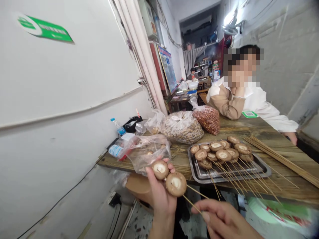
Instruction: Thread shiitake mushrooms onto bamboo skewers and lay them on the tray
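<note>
In the head view, my left hand [161, 196] is closed round two brown mushrooms, stem side toward me. The upper mushroom [160, 169] lies between thumb and fingers; the lower mushroom [175, 184] touches it. Thin bamboo skewers [191, 203] run from the lower mushroom toward my right hand [223, 215], which pinches at least one near its lower end. How far the tips go into the mushrooms is hidden. To the right, a metal tray [199, 179] holds a pile of skewered mushrooms [223, 155], their sticks hanging over the front edge.
Loose bamboo skewers [281, 156] lie at the table's right. A clear plastic bag [149, 154] is just behind my left hand. Farther back sit a bag of peanuts [183, 127] and a bag of reddish nuts [208, 119]. A person [264, 99] leans on the wooden table [281, 136].
</note>
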The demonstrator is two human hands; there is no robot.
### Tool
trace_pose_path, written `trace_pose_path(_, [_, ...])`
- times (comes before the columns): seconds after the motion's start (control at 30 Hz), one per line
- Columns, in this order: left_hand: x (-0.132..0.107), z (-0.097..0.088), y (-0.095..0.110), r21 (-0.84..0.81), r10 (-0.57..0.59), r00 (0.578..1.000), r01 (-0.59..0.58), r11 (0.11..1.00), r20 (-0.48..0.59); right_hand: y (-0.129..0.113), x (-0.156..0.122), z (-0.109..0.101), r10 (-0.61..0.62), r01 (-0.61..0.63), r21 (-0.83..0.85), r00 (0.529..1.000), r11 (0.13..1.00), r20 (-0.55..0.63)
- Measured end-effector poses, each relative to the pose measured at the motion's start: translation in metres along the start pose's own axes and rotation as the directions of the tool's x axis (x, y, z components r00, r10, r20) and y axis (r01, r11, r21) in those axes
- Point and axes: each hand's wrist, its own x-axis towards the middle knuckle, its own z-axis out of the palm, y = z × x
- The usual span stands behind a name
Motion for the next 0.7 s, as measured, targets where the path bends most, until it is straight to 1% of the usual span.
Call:
trace_pose_path(0.07, [0.008, -0.004, 0.001, -0.006, -0.006, 0.999, 0.006, 1.000, -0.043, -0.003, 0.003, -0.002, 0.054, -0.064, 0.179, 0.997, 0.982, 0.057])
trace_pose_path(0.17, [0.021, -0.011, 0.004, 0.020, 0.027, 0.994, -0.025, 0.999, -0.106, -0.002, 0.010, -0.009, 0.062, -0.111, 0.422, 0.990, 0.900, 0.126])
trace_pose_path(0.23, [0.030, -0.015, 0.006, 0.063, 0.038, 0.989, -0.030, 0.998, -0.144, 0.001, 0.016, -0.015, 0.051, -0.141, 0.526, 0.982, 0.839, 0.181])
trace_pose_path(0.3, [0.036, -0.017, 0.009, 0.107, 0.056, 0.984, -0.038, 0.994, -0.171, 0.003, 0.023, -0.020, 0.057, -0.195, 0.594, 0.969, 0.781, 0.242])
trace_pose_path(0.43, [0.042, -0.018, 0.012, 0.182, 0.111, 0.962, -0.066, 0.981, -0.248, 0.008, 0.038, -0.029, 0.051, -0.316, 0.653, 0.919, 0.688, 0.391])
trace_pose_path(0.53, [0.045, -0.019, 0.012, 0.229, 0.134, 0.952, -0.070, 0.971, -0.275, 0.010, 0.047, -0.033, 0.050, -0.381, 0.664, 0.886, 0.643, 0.460])
trace_pose_path(0.63, [0.048, -0.021, 0.010, 0.249, 0.137, 0.946, -0.062, 0.966, -0.296, 0.009, 0.052, -0.035, 0.069, -0.403, 0.657, 0.879, 0.637, 0.472])
trace_pose_path(0.7, [0.049, -0.023, 0.008, 0.240, 0.136, 0.948, -0.066, 0.968, -0.287, 0.007, 0.053, -0.032, 0.083, -0.377, 0.628, 0.892, 0.681, 0.445])
